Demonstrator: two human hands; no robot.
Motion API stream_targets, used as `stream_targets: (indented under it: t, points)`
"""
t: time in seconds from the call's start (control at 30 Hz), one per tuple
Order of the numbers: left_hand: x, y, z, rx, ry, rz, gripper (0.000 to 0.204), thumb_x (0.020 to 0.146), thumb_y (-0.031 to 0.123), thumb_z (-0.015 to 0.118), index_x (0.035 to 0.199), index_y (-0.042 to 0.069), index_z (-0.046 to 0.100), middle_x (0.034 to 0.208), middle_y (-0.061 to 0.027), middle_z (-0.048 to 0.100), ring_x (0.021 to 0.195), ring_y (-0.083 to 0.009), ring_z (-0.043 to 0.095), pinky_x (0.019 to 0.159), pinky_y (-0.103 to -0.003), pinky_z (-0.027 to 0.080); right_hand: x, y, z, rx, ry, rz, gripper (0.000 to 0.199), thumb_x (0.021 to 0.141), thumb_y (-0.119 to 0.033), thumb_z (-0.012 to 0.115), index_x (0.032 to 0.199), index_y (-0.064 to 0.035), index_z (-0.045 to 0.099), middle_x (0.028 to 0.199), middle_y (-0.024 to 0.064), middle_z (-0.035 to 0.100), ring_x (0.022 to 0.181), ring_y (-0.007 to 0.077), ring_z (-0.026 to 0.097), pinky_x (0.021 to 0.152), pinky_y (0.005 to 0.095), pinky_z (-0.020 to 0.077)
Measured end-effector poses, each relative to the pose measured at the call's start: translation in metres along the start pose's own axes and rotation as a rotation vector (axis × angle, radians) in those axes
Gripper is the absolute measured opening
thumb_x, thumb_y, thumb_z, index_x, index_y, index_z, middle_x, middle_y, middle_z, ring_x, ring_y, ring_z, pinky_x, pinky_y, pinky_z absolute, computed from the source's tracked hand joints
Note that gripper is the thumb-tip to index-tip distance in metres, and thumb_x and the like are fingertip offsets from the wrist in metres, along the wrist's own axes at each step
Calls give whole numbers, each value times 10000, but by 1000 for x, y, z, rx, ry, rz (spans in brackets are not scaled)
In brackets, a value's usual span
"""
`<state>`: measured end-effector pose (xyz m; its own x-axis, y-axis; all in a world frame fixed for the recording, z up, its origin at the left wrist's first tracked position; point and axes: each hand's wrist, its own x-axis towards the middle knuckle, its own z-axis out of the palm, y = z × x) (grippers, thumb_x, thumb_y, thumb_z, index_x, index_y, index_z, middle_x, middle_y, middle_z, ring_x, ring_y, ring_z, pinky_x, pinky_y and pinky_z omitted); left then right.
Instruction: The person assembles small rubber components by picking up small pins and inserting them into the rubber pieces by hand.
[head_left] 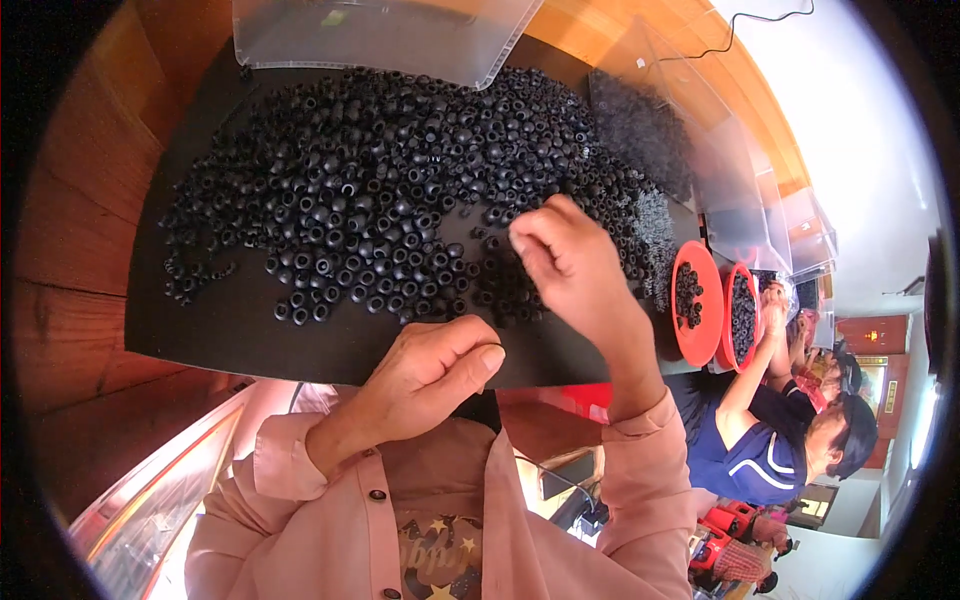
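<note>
Small round black pieces with holes (pixel 340 190), glossy and dome-like, lie in a broad heap over a dark mat (pixel 210 310). Near the mat's front edge my left hand (pixel 435 375) is closed, its thumb pressed against the curled fingers; whatever is inside stays hidden. Over the right part of the heap, my right hand (pixel 570 250) has its fingers curled inward just above some smaller black pieces (pixel 505 285). I cannot make out what, if anything, its fingers hold.
A clear plastic bin (pixel 380 40) stands behind the heap. To the right are two red bowls, the nearer (pixel 690 345) and the farther (pixel 728 355), holding black pieces. Another clear bin (pixel 745 190) stands beyond. A co-worker in a blue shirt (pixel 750 440) works at the right.
</note>
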<state>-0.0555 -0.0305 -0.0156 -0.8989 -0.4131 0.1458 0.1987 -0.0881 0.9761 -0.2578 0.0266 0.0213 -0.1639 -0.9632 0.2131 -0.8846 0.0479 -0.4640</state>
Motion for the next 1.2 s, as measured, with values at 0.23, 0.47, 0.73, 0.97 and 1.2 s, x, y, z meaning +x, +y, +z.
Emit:
stream_targets:
  t: [0.23,0.47,0.73,0.97,1.2]
  points:
    - [2,1,-1,-9,3,-17,184,955,161,519,855,8,536,621,-64,496,534,-169,471,518,-308,398,18,12,0,-183,-77,89,66,776,4,588,815,-44,565,808,114,545,715,331,566,626,391,459]
    - [4,3,-1,-13,-15,-15,221,969,191,501,855,4,533,643,-76,504,549,-191,481,532,-322,407,19,9,-12,-201,-104,78,71,784,-12,597,840,-49,572,824,112,554,727,333,574,627,399,456]
    - [3,4,-2,-25,-4,-15,243,978,217,490,871,3,532,650,-80,523,552,-198,499,540,-318,417,31,9,4,-423,-171,30,84,798,-96,592,815,-19,562,848,157,585,720,370,623,613,453,519]
    - [-1,5,-6,-164,-7,-149,265,997,250,458,897,18,538,660,-42,552,561,-108,493,531,-262,413,29,3,2,-246,-81,14,81,774,-28,610,840,-28,563,791,122,565,667,294,592,591,368,484]
    - [-2,9,-13,-557,30,-334,311,1015,310,418,932,42,554,715,-23,552,538,-54,442,475,-186,345,-10,-48,-13,697,-159,313,118,840,32,574,946,-18,581,795,-29,559,728,18,511,629,188,428]
